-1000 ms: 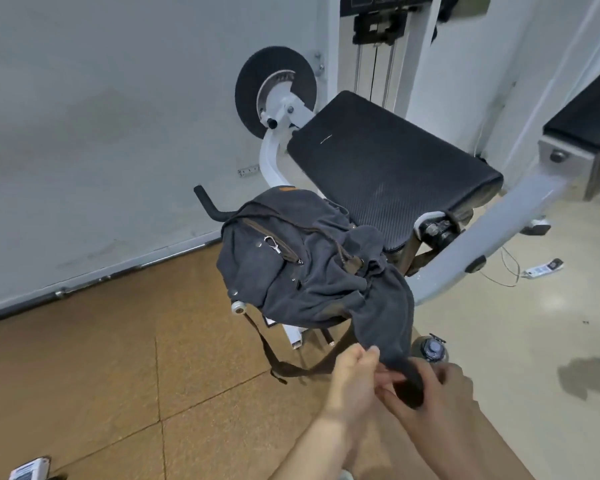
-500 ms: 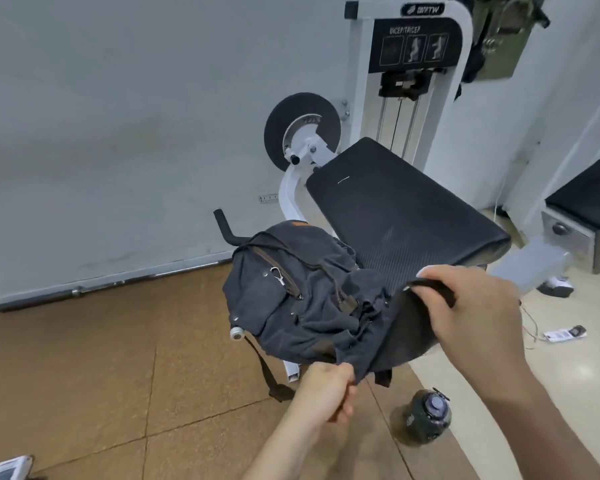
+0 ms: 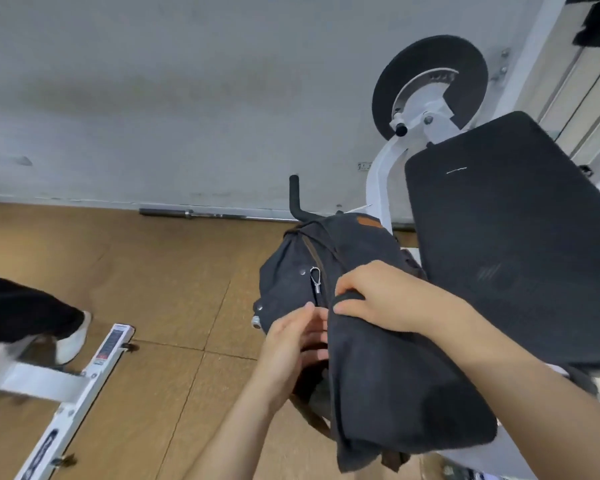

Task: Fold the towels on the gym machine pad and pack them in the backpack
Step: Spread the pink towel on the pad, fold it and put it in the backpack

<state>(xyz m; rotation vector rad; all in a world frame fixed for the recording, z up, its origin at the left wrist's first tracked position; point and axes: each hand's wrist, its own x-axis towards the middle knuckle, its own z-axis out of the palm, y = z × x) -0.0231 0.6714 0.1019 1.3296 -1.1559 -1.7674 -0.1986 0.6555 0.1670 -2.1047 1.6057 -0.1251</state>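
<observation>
A dark grey backpack hangs beside the black machine pad, its metal zip pull showing on the front. My right hand grips the edge of a dark grey cloth that drapes over the backpack's lower right part; whether it is the bag's flap or a towel I cannot tell. My left hand has straight fingers touching the bag just left of that edge, fingertips near the cloth. No towel lies on the visible part of the pad.
A black handle sticks up behind the backpack. The machine's black disc is at the wall. A barbell lies along the wall. At left are a white frame bar and another person's leg and white shoe.
The view has swung closer and to the left. My right hand has carried the cloth edge leftward across the backpack. My left hand has let go of the cloth and now lies against the bag.
</observation>
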